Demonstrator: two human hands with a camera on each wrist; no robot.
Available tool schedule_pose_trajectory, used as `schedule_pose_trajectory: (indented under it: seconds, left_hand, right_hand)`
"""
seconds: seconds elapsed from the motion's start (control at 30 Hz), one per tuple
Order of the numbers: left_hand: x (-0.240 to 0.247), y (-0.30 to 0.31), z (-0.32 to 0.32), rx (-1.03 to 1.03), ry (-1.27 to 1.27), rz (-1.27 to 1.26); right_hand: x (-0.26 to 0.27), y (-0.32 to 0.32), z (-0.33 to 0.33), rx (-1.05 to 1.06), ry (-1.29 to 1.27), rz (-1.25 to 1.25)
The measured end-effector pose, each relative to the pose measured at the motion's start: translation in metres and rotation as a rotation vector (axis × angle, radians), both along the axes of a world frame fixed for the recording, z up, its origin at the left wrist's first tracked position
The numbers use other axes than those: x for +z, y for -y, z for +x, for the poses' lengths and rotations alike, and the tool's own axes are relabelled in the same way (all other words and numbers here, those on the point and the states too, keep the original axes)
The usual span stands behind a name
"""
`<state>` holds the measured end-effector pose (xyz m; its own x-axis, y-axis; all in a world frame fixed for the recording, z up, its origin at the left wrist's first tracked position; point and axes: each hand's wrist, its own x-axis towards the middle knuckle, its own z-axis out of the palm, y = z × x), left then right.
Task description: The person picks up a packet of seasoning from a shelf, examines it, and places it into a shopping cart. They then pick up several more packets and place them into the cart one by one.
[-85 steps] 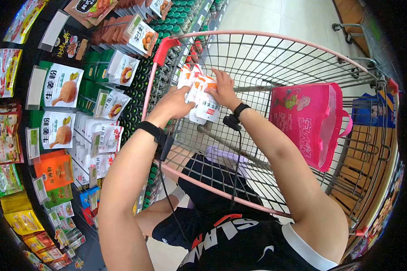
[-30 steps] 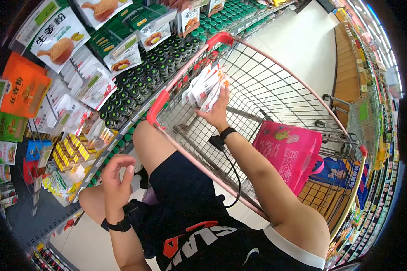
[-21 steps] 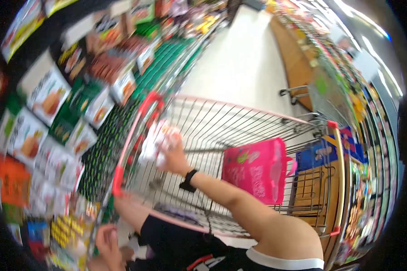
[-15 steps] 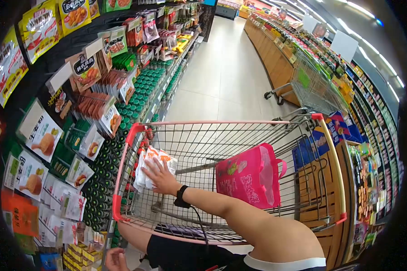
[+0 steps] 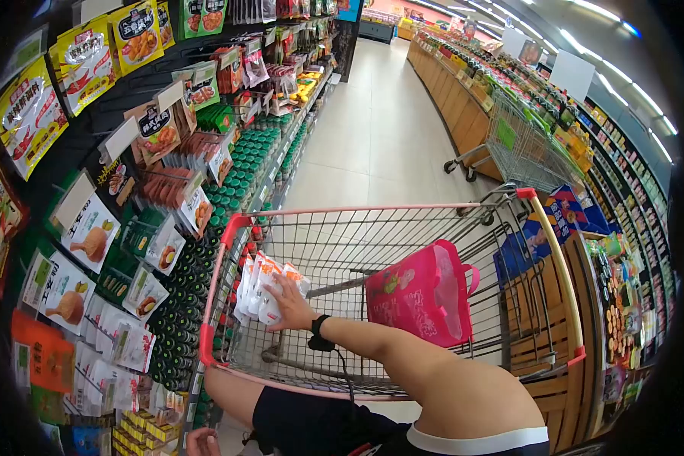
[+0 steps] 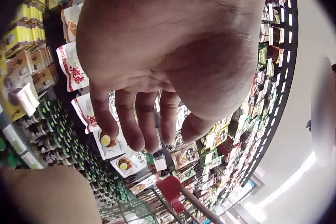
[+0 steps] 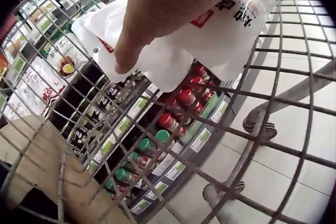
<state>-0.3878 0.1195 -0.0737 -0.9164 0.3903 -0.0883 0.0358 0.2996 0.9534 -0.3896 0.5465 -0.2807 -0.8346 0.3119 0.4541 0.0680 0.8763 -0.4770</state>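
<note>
White packets with orange and red print (image 5: 253, 292) stand bunched in the front left corner of the shopping cart (image 5: 342, 207). My right hand (image 5: 290, 305) lies across them with its fingers spread. In the right wrist view, the thumb of my right hand (image 7: 157, 19) rests along the white packets (image 7: 165, 58), just inside the wire mesh; its other fingers are hidden. Low by my knee, outside the cart, is my left hand (image 5: 202, 442), partly cut off by the frame. In the left wrist view, my left hand (image 6: 168, 61) hangs empty, fingers loosely bent.
A pink bag (image 5: 418, 292) sits in the cart, right of the packets. Shelves of seasoning pouches (image 5: 91, 228) and green-capped jars (image 5: 258, 159) line the left side. An aisle floor (image 5: 357, 137) runs ahead, with another cart (image 5: 528, 144) at its right.
Both hands were at the packets at first; my left hand has come away and dropped beside my knee. My right hand has gone from gripping the packets to lying spread on them. The view has tilted up.
</note>
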Motion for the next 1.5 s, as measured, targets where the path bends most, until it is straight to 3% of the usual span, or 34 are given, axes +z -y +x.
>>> schedule_pose_trajectory:
  seconds: [0.07, 0.2, 0.37, 0.47, 0.6, 0.73, 0.9, 1.07, 1.3, 1.33, 1.4, 1.47, 1.5]
  left_hand:
    - [0.003, 0.007, 0.004, 0.026, 0.005, -0.023]
    - [-0.041, 0.045, 0.005, 0.091, 0.004, 0.084]
    - [-0.043, 0.045, 0.015, 0.094, 0.009, 0.127]
    - [-0.044, 0.05, 0.022, 0.124, 0.033, 0.146]
    - [-0.047, 0.062, 0.026, 0.16, -0.021, 0.106]
    - [-0.047, 0.064, 0.031, 0.183, -0.005, 0.195]
    - [-0.056, 0.078, 0.04, 0.221, -0.019, 0.182]
    - [-0.079, 0.094, 0.043, 0.305, 0.05, 0.378]
    - [-0.095, 0.104, 0.017, 0.496, 0.135, 0.667]
    - [-0.09, 0.105, 0.014, 0.478, 0.127, 0.698]
    - [-0.082, 0.107, 0.006, 0.44, 0.112, 0.754]
    - [-0.08, 0.112, 0.0, 0.422, 0.106, 0.761]
    - [-0.078, 0.114, -0.003, 0.427, 0.106, 0.769]
  right_hand:
    - [0.002, -0.003, 0.005, -0.061, -0.083, 0.079]
    - [-0.025, -0.002, 0.024, -0.289, 0.101, -0.196]
    - [-0.044, -0.011, 0.028, -0.202, 0.376, -0.116]
    - [-0.043, -0.016, 0.017, -0.137, 0.25, -0.122]
    - [-0.028, -0.009, 0.006, -0.086, 0.289, -0.14]
    - [-0.001, 0.005, 0.001, -0.194, 0.456, -0.047]
    - [-0.024, -0.011, -0.002, -0.111, 0.319, 0.053]
    - [-0.027, -0.02, 0.008, -0.071, 0.543, 0.092]
    - [0.022, -0.095, 0.006, 0.356, 0.969, 0.175]
    - [0.071, -0.068, 0.008, 0.266, 1.122, -0.096]
    - [0.075, -0.096, -0.002, 0.318, 1.252, 0.172]
    - [0.121, -0.082, -0.003, 0.228, 1.193, 0.091]
    - [0.1, -0.13, -0.007, 0.373, 1.033, -0.07]
